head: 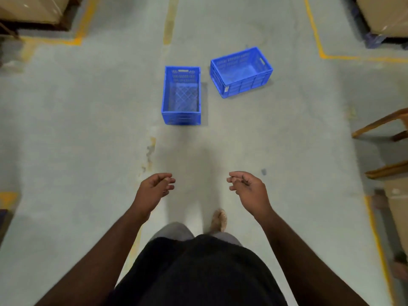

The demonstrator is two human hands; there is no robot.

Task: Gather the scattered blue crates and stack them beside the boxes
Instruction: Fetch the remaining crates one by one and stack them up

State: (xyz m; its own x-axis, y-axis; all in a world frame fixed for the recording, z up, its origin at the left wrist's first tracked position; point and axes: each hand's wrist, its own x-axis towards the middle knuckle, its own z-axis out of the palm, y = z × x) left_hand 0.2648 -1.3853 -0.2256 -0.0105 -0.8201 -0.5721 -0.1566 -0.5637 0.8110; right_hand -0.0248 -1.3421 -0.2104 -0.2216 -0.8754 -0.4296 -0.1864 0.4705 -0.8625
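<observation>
1. Two blue crates stand upright on the pale grey concrete floor [88,129], well ahead of the person. Both are rectangular moulded plastic with slotted walls and a handle cut-out near the rim, and both are empty.
2. The nearer crate [181,96] sits almost square to the view, its lattice bottom showing through the open top.
3. The farther crate [241,72] lies just to its right and a little further off, turned at an angle — the two are close but not touching.
4. The left hand [154,191] is held out in front, fingers loosely curled, holding nothing.
5. The right hand [249,191] mirrors it — fingers half bent, empty, apart from the left.
6. Worn yellow painted lines [318,40] mark off bays at the edges, where brown cardboard boxes [384,16] wrapped in shiny film stand at the upper right.
7. Wooden pallet boards [384,124] jut in at the right.
</observation>
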